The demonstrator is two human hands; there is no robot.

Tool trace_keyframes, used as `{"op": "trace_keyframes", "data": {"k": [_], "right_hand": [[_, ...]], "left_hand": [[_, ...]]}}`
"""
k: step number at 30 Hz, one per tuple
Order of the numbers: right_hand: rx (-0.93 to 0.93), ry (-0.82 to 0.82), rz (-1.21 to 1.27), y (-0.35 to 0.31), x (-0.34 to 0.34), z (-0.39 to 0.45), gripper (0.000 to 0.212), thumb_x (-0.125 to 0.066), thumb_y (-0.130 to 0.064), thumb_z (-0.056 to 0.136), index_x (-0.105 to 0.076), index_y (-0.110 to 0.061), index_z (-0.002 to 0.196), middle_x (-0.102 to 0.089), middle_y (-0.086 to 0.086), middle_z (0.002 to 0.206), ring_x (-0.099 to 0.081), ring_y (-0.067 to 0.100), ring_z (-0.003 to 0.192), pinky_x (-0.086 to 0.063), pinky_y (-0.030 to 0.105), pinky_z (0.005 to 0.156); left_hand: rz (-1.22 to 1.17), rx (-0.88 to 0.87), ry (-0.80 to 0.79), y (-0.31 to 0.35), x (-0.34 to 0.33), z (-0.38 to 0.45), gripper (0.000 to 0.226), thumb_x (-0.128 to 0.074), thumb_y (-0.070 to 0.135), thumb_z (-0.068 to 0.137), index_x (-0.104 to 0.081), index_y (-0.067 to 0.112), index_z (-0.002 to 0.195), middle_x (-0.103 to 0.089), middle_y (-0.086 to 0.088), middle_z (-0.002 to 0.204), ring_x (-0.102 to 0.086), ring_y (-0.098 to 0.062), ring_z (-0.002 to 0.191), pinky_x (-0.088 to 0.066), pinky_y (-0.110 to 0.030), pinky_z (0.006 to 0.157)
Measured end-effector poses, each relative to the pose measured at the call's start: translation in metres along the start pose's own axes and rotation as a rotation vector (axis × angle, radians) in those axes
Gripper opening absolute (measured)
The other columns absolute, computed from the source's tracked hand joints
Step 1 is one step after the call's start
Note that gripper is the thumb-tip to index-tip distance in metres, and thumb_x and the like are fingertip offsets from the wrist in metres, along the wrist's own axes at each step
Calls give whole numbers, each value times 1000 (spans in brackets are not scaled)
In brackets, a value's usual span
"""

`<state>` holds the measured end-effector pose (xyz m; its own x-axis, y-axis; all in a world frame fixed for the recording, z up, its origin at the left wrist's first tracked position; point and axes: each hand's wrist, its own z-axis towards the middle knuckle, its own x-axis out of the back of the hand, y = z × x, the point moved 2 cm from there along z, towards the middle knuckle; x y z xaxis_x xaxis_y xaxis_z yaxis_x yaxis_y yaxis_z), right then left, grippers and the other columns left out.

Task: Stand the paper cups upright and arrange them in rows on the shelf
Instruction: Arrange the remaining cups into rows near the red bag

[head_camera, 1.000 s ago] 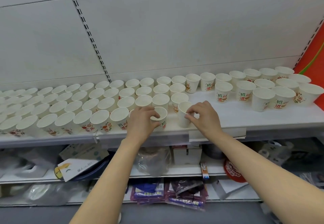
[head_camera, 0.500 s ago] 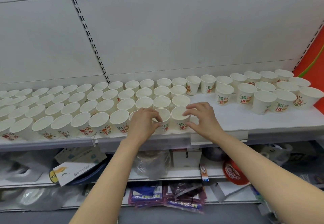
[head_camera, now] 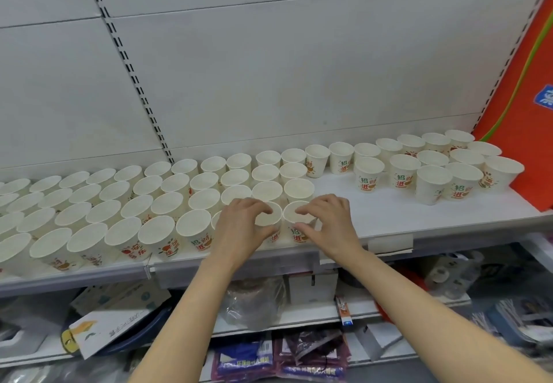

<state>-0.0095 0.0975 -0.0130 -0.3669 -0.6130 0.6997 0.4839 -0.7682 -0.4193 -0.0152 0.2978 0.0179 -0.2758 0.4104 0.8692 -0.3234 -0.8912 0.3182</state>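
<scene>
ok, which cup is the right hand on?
The front-row cup at the right end of the packed block: the right hand pinches its rim. The left hand holds its left neighbour; the loose cups further right are untouched.

The cups (head_camera: 167, 200) are thin white paper, smooth and matt, with red and green print on the sides. The shelf (head_camera: 389, 215) looks like painted metal, white and smooth with a soft shine. The back wall (head_camera: 269, 83) is matt grey-white. The orange bag (head_camera: 526, 113) looks like cloth. Below, the packets (head_camera: 281, 355) are shiny plastic.
</scene>
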Motion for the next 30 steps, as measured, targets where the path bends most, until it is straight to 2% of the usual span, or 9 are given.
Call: {"op": "trace_keyframes", "data": {"k": [2,5,8,11,14,19,21,25,30], "right_hand": [[-17,108,-29,4,9,-7,35,-61,-54,78,-73,-26,94,-68,-12,91,-53,14,97,-30,33,85],[-46,197,-87,18,24,-25,32,-60,-53,82,-72,-26,94,-67,-14,90,-54,12,96,-32,32,84],[-104,236,-119,39,37,-46,31,-60,-51,82,-72,-25,92,-67,-13,89,-55,13,95,-32,32,85],[-166,254,-151,67,52,-56,31,-59,-52,81,-73,-26,90,-67,-14,87,-56,14,94,-33,32,84],[-204,241,-160,93,67,-54,31,-58,-52,81,-73,-26,91,-67,-13,88,-55,14,95,-34,35,83],[-186,245,-167,137,91,-41,28,-59,-50,81,-72,-27,90,-66,-15,87,-55,14,93,-32,31,82],[-162,274,-172,153,100,-35,28,-60,-49,80,-72,-25,88,-66,-14,86,-55,14,92,-32,30,82],[-98,296,-196,180,115,-18,29,-61,-47,80,-74,-22,89,-68,-11,88,-55,15,91,-33,29,81],[-47,270,-253,201,124,17,24,-74,-30,78,-73,-16,97,-69,-3,93,-56,22,93,-40,31,78]], "left_hand": [[-35,-27,85,7,-2,0,35,-75,47,74,-68,29,103,-64,9,113,-53,-17,107,-43,-33,89],[-103,-65,128,30,-13,2,30,-76,41,75,-68,28,100,-62,9,108,-52,-15,100,-44,-31,85],[-133,-102,90,57,-32,8,24,-76,39,76,-69,28,96,-62,9,103,-54,-15,96,-44,-30,82],[-146,-124,31,87,-48,29,23,-70,42,82,-69,30,101,-63,11,106,-54,-14,100,-43,-29,85],[-123,-156,-15,121,-63,64,27,-65,42,87,-68,29,110,-62,9,114,-52,-15,108,-41,-30,90],[-24,-199,-110,174,-109,136,40,-68,35,85,-63,20,122,-62,-2,118,-55,-26,106,-43,-36,87],[61,-198,-155,184,-125,154,36,-66,33,85,-65,19,118,-64,-5,112,-56,-28,103,-42,-36,82],[124,-178,-122,182,-130,163,16,-61,24,83,-74,20,91,-69,-3,89,-59,-25,89,-39,-31,66],[113,-88,-100,147,-107,147,11,-62,32,85,-71,25,86,-66,8,89,-59,-14,85,-45,-30,65]]}}
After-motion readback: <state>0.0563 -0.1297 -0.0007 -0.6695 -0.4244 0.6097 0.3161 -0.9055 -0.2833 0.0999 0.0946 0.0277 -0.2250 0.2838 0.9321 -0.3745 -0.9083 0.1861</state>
